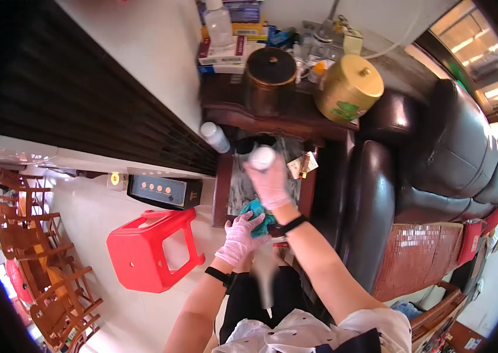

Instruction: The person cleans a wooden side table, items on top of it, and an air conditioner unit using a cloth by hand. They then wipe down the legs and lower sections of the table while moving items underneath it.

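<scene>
Head view: right hand (pixel 268 185), mid-frame, fingers curled round white round-topped container (pixel 262 157), top facing camera, long axis unclear. Left hand (pixel 241 238), lower centre, gripping teal cloth (pixel 253 208); container lies up-frame from cloth, right hand between.

Pink gloves (pixel 237 241) and black wristbands (pixel 292 224) are worn.
</scene>
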